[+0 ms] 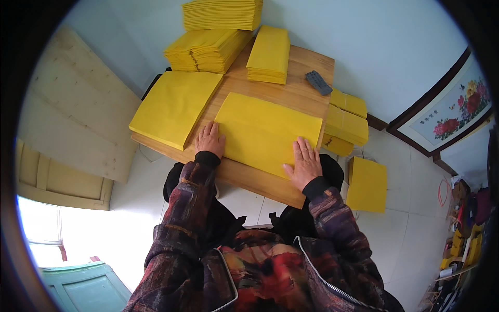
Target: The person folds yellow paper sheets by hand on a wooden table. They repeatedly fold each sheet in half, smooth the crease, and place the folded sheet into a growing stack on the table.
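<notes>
A flat yellow paper sheet (265, 132), folded or single I cannot tell, lies across the near middle of the wooden table. At its left end rests my left hand (210, 140), palm down with fingers stretched out. My right hand (304, 162) lies flat on the sheet's near right corner, fingers extended and thumb apart. Neither hand grips anything. Just left of my left hand sits a thick stack of large yellow sheets (174, 106). Beyond the sheet, a narrower pile of folded yellow paper (269, 54) stands near the table's far edge.
Bundled yellow stacks (205, 49) rise at the far left of the wooden table (306, 62). A dark grey object (318, 83) lies at the far right. More yellow bundles (347, 125) and a yellow stack (367, 184) stand right of the table. A framed flower picture (452, 109) leans by the wall.
</notes>
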`<state>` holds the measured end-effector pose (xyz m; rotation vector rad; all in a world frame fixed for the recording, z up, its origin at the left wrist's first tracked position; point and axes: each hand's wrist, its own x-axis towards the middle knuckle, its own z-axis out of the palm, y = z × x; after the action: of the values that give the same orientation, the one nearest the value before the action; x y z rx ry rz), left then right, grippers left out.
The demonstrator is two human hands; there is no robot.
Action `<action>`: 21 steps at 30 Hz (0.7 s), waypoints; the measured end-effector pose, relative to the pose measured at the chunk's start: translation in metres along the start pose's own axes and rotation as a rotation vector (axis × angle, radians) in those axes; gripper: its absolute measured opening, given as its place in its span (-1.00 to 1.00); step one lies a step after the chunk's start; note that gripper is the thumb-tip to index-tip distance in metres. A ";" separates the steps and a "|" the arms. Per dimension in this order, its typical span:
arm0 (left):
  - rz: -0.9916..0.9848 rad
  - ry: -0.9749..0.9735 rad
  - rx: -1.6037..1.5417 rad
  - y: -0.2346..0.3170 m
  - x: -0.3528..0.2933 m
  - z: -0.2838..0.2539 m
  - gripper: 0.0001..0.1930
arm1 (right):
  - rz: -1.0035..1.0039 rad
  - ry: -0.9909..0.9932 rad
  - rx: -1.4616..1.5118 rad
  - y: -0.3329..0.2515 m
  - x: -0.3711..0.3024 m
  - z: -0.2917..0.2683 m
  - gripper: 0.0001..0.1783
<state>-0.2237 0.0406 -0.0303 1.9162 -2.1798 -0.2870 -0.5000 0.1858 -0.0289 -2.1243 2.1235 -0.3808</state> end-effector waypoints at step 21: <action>0.298 -0.098 0.122 -0.024 -0.085 -0.052 -0.60 | 0.000 -0.110 -0.034 -0.027 0.023 -0.034 -0.48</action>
<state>-0.1753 0.1220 0.0087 1.6313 -2.5605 -0.2019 -0.4829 0.1665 0.0130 -2.1114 2.0832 -0.2230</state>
